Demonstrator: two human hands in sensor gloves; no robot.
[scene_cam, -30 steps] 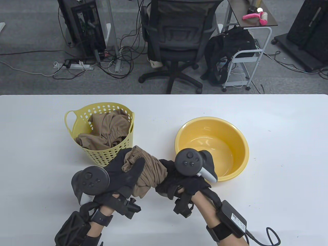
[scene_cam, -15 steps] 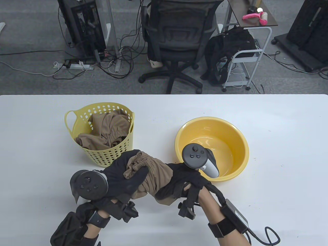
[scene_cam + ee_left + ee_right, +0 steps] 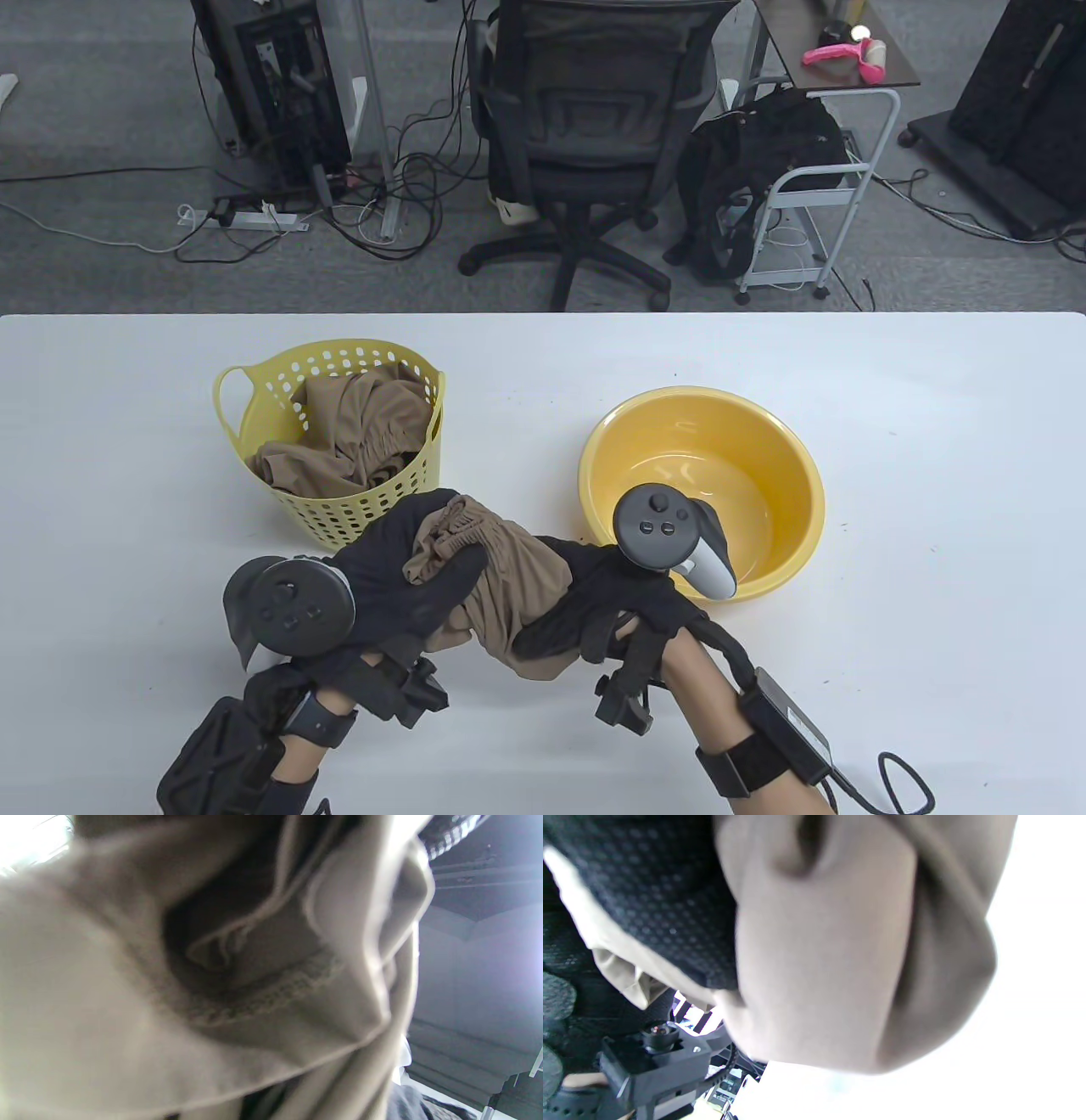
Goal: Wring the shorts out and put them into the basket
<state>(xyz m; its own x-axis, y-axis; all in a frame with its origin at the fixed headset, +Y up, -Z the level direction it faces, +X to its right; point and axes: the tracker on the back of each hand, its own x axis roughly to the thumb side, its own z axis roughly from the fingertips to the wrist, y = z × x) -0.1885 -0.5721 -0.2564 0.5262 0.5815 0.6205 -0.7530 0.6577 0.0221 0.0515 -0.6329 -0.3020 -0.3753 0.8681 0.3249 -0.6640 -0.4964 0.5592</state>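
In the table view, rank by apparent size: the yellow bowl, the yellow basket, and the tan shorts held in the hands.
1. Round yellow plastic bowl and perforated yellow plastic basket: look close in size, so I won't split them.
2. Bunched tan fabric shorts: smallest, though partly covered by both hands and nearer the camera.

Two gloved hands gripped a bunched pair of tan shorts above the white table, the left hand and right hand at either end, between a yellow basket holding more tan cloth and a yellow basin.
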